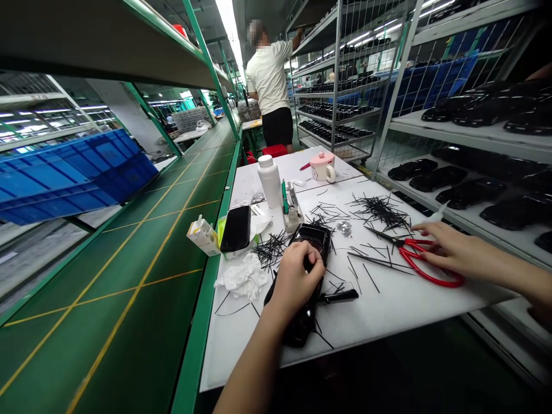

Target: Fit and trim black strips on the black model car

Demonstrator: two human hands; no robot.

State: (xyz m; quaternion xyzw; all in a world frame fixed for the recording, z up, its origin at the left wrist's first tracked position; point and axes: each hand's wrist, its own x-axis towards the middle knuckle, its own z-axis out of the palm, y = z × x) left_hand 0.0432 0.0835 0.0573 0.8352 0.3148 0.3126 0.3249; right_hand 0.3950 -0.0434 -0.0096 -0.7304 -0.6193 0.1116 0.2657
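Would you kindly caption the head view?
Left hand rests on black toy car body; right hand touches red scissors.

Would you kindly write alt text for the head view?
A left hand rests on a black toy car on a white table, while the right hand touches red scissors. Black ties lie scattered around.

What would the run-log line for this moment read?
left hand: rests on black toy car body | right hand: on red scissors | white table: black strips scattered
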